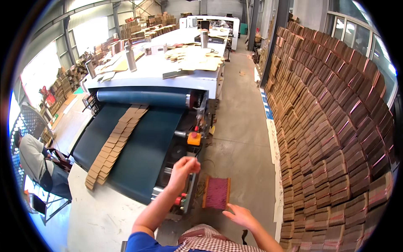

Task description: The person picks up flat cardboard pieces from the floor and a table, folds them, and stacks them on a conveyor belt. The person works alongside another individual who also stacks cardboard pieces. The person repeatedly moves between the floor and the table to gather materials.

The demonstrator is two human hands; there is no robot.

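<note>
My left hand [184, 169] is raised beside the right edge of the conveyor machine, its fingers curled into a fist. Nothing shows sticking out of it. Lower and to the right, my right hand [240, 216] has its fingers stretched out and holds nothing. Close to that hand, on the floor, stands a low orange-framed piece with a purple, woven-looking top [217, 193], perhaps a stool. Overlapping flat brown cardboard pieces [113, 145] lie in a slanting row on the dark green belt [145, 155], left of my left hand. A checked apron covers my front.
An orange box with a red button [194, 138] juts from the machine's right side. Stacked cardboard bundles [327, 126] form a high wall along the right. A concrete aisle [241, 126] runs between. At the left, a person [37, 164] sits beside a pale table [100, 214].
</note>
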